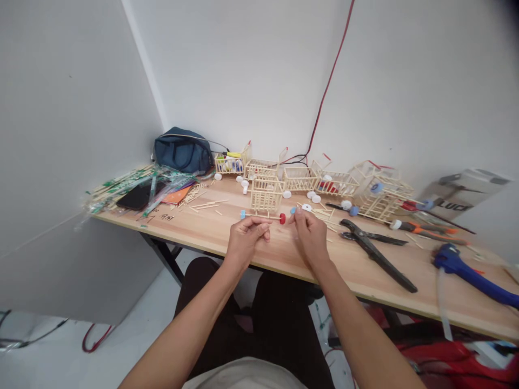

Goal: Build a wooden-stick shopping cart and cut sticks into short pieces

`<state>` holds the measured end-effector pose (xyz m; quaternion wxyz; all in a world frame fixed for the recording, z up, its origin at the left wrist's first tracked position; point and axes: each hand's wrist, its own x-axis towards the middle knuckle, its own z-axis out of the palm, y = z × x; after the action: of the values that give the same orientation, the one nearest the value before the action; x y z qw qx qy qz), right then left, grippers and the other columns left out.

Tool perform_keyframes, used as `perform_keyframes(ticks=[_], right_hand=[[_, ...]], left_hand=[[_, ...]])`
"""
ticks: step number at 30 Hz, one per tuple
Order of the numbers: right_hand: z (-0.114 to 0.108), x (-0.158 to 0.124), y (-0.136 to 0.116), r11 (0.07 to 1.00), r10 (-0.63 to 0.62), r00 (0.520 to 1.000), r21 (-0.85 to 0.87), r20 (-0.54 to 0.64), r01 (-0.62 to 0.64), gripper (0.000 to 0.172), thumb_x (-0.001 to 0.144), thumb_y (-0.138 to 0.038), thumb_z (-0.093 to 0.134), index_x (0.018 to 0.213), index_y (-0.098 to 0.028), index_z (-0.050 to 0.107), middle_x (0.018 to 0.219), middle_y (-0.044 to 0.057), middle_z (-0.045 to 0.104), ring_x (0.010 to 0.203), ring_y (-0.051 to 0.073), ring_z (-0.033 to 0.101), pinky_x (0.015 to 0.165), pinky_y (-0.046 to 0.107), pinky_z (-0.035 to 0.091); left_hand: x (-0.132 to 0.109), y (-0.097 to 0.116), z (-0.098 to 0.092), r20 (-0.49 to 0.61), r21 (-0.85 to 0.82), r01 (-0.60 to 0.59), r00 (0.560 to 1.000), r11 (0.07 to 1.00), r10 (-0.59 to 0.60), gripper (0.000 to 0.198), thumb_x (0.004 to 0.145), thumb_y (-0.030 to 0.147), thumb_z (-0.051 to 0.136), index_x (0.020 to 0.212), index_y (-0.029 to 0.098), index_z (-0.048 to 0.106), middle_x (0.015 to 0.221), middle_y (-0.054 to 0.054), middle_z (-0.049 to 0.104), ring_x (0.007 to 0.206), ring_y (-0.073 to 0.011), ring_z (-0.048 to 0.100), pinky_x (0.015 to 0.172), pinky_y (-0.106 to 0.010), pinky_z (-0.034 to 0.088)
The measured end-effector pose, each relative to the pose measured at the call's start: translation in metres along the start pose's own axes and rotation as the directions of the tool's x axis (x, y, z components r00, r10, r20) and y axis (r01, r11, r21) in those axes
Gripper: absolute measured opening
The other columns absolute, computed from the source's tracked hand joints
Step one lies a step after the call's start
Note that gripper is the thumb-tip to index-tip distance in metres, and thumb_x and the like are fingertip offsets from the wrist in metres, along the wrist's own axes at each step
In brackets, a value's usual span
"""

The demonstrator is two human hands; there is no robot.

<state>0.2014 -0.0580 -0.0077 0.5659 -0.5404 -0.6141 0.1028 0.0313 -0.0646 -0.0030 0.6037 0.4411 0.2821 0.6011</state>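
My left hand (245, 240) is closed, pinching a thin wooden stick (275, 218) over the table's front part. At the stick's right end sits a red cap (283, 219); a light blue cap (243, 214) shows at its left, beyond my knuckles. My right hand (312, 235) is a little to the right, thumb and fingers pressed together. Another light blue cap (293, 210) shows right at its fingertips; whether they grip it, I cannot tell. Just behind both hands stands a small basket-like frame of wooden sticks (266, 195).
Several stick-built carts (300, 179) line the wall, with white caps (315, 199) around them. Black-handled pliers (377, 254) and a blue glue gun (466, 270) lie right. Left are a blue pouch (182, 151), a phone (140, 195) and bagged sticks (117, 189).
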Motion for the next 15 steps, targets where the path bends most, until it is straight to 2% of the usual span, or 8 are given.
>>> perform_keyframes(ticks=[6,9,12,15], right_hand=[[-0.001,-0.001,-0.001,0.999,-0.033,0.999,-0.029,0.010,0.033,0.043,0.097,-0.042,0.043,0.067,-0.019,0.064,0.069,0.001,0.065,0.069,0.016,0.058,0.074,0.028,0.043],[-0.001,-0.002,-0.003,0.995,-0.066,0.998,-0.072,0.010,0.066,0.041,0.099,-0.040,0.041,0.074,-0.019,0.067,0.073,0.001,0.065,0.071,0.015,0.059,0.074,0.028,0.044],[0.003,0.002,-0.010,0.968,-0.207,0.978,-0.139,0.014,0.207,0.032,0.098,-0.036,0.044,0.094,-0.019,0.070,0.086,0.004,0.068,0.082,0.018,0.061,0.078,0.031,0.046],[0.014,0.012,-0.024,0.877,-0.419,0.905,-0.226,0.073,0.424,0.029,0.097,-0.033,0.048,0.113,-0.018,0.067,0.104,0.009,0.069,0.100,0.022,0.060,0.092,0.039,0.046]], left_hand=[[0.009,0.009,-0.008,-0.052,0.046,-0.060,0.997,0.997,0.062,0.016,0.067,0.026,0.076,0.071,0.014,0.067,0.049,0.003,0.057,0.047,-0.0074,0.049,0.054,-0.021,0.040],[0.017,0.014,-0.017,-0.083,0.054,-0.084,0.993,0.995,0.088,0.019,0.066,0.028,0.077,0.071,0.013,0.067,0.049,0.003,0.056,0.046,-0.0072,0.048,0.052,-0.021,0.039],[0.027,0.015,-0.028,-0.122,0.082,-0.135,0.982,0.988,0.144,0.021,0.068,0.031,0.077,0.073,0.013,0.067,0.051,0.002,0.057,0.048,-0.0073,0.049,0.054,-0.021,0.040],[0.037,0.013,-0.037,-0.171,0.073,-0.181,0.966,0.981,0.192,0.023,0.075,0.036,0.071,0.079,0.013,0.068,0.054,0.002,0.056,0.050,-0.0078,0.049,0.054,-0.021,0.040]])
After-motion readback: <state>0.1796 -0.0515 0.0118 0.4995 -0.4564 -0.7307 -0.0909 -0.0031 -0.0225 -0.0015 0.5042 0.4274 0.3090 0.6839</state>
